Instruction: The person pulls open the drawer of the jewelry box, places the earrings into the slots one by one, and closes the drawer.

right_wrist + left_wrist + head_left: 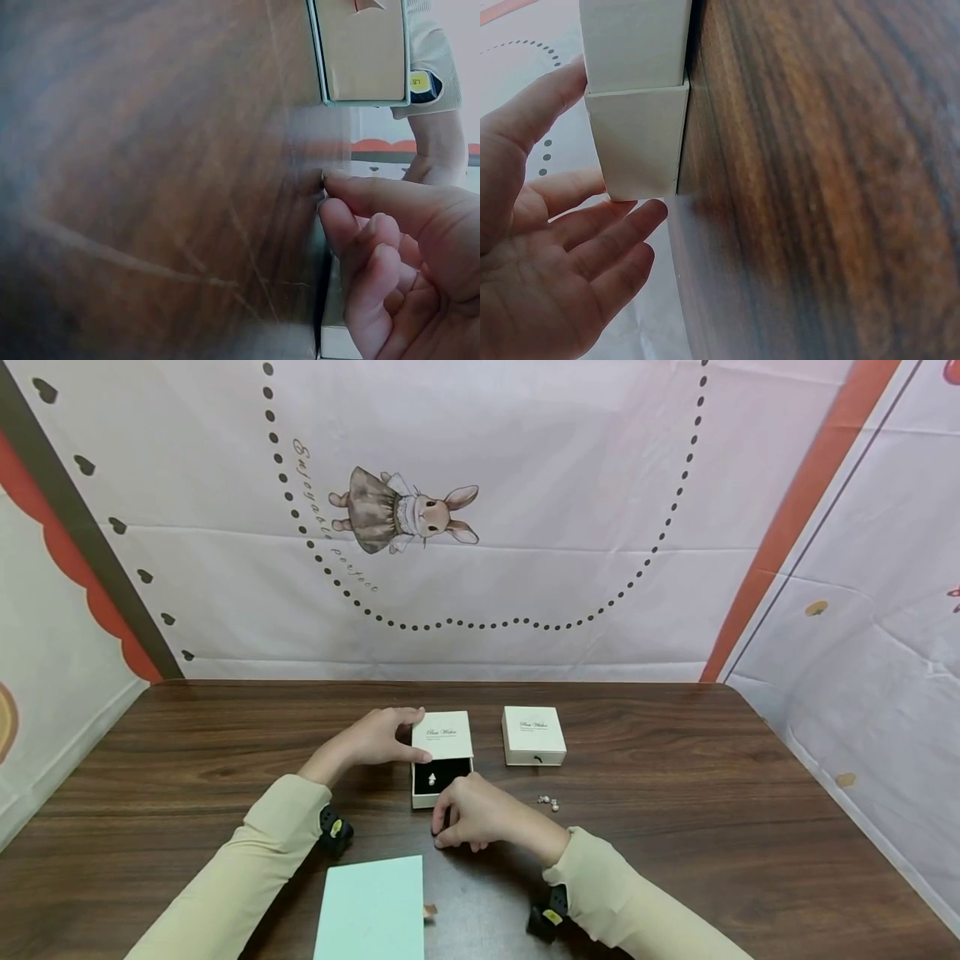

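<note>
My left hand [378,739] holds a small white jewelry box [442,731], thumb and fingers at its left side and back. The box's drawer [422,802] is pulled out toward me. On its black lining sits a small pearl earring [432,779]. In front of the drawer is my right hand [476,814], low over the table. Its thumb and forefinger pinch a small dark thing [323,178], mostly hidden, its kind unclear. A few small pearl earrings [553,804] lie on the table to the right of this hand.
A second white box [534,735], closed, stands to the right of the first. A mint-green box [371,906] lies near me, with a small brown tab [430,912] on its right side. Behind the wooden table [660,793] hangs a printed cloth [540,502].
</note>
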Motion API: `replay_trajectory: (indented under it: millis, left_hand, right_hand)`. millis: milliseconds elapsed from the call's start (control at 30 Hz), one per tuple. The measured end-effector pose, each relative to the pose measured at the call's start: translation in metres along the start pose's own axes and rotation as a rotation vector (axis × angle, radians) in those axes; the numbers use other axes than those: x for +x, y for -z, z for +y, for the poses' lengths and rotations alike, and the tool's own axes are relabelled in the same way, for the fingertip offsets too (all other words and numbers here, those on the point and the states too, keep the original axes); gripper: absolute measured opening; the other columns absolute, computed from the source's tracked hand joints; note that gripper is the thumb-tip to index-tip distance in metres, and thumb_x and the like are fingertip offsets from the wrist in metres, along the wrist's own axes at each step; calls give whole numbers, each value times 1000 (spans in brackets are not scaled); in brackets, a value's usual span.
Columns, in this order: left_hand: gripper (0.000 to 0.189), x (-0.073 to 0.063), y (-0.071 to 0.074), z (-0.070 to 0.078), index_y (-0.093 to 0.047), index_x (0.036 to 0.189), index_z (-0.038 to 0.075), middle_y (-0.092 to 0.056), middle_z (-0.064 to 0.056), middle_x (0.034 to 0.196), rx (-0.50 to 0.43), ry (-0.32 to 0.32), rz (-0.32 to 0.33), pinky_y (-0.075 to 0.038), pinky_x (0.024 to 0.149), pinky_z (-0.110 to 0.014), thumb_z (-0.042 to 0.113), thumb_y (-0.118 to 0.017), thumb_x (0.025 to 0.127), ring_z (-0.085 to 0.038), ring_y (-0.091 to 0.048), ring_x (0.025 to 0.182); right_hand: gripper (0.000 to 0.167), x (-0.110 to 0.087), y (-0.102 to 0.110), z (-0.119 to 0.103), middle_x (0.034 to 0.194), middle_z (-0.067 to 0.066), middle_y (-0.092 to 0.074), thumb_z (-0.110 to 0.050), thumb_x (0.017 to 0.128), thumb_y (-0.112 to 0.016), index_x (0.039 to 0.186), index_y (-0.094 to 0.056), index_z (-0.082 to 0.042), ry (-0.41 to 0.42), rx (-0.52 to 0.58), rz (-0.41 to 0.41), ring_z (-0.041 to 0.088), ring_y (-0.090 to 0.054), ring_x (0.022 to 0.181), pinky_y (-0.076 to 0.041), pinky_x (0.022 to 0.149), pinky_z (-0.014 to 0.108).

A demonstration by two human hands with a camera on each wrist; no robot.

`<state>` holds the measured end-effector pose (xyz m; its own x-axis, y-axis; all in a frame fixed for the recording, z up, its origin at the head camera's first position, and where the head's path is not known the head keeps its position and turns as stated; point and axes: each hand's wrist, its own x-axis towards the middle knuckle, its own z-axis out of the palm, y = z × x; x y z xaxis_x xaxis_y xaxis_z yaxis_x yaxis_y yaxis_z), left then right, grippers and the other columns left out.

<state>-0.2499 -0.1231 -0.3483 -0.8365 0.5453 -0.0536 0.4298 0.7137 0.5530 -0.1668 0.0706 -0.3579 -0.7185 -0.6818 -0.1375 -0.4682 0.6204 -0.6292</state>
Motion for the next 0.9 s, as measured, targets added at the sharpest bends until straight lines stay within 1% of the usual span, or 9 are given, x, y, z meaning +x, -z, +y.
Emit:
replay_trajectory:
  millis: [133, 200, 367, 533, 667, 800, 900]
  left_hand:
    - [83, 1, 0, 0, -34, 138, -3, -34, -18, 142, -1, 1, 4, -34, 100, -47, 40, -71, 77, -32, -36, 128]
    - [83, 2, 0, 1, -34, 138, -3, -34, -19, 142, 1, -1, 4, -35, 99, -46, 40, -71, 77, -33, -38, 126]
    - [83, 2, 0, 2, -34, 138, -3, -34, -19, 142, -3, -3, 1, -34, 100, -47, 40, -71, 77, -32, -36, 128]
    - [83, 1, 1, 2, -34, 138, -3, -34, -18, 142, -4, -5, -3, -32, 101, -47, 40, -71, 77, -32, -32, 130]
    - [83, 0, 2, 2, -34, 138, -4, -34, -19, 142, 3, -6, -4, -32, 101, -48, 40, -70, 77, -33, -32, 130]
    - [82, 0, 1, 2, -34, 138, -4, -34, -20, 142, 2, -6, -6, -31, 101, -48, 39, -70, 78, -34, -31, 130]
    - [82, 0, 1, 2, -34, 138, -3, -33, -19, 142, -5, 0, -6, -31, 102, -47, 39, -70, 78, -33, -31, 130]
  right_hand:
    - [15, 0, 0, 0, 48, -3, -58, -7, 80, -68, 66, -65, -10, 27, -28, -28, 2, -43, 30, -41, 34, 18]
    - [17, -1, 0, 0, 48, -3, -58, -7, 82, -67, 65, -64, -11, 41, -52, -43, 1, -42, 30, -40, 34, 17]
    - [18, -3, 3, 1, 50, -6, -58, -11, 82, -67, 65, -63, -13, 57, -83, -59, 0, -41, 30, -40, 35, 17]
    - [16, -5, 5, 3, 53, -9, -59, -13, 83, -67, 67, -64, -14, 56, -73, -70, 1, -42, 32, -42, 36, 18]
    - [14, -6, 6, 4, 56, -6, -60, -12, 83, -67, 69, -64, -13, 50, 1, -79, 3, -44, 33, -42, 36, 20]
    - [12, -8, 9, 5, 59, 0, -61, -11, 83, -67, 71, -64, -11, 45, 88, -83, 5, -45, 33, -43, 35, 22]
    - [12, -10, 10, 6, 60, 2, -61, -10, 83, -66, 72, -64, -11, 45, 119, -82, 6, -46, 34, -43, 35, 23]
